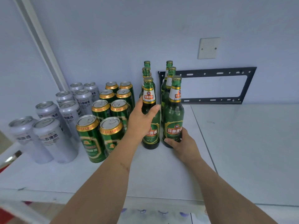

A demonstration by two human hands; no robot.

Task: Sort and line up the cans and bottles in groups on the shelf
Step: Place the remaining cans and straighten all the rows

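Several green beer bottles stand in two rows on the white shelf. My left hand grips the front bottle of the left row at its shoulder. My right hand holds the base of the front bottle of the right row. Both bottles stand upright on the shelf. To the left, several green cans form two rows. Further left, several silver cans form two more rows.
A black metal bracket is fixed to the wall behind the bottles, under a white blank plate. A seam splits the shelf; its right panel lies bare. The shelf's front edge runs near my forearms.
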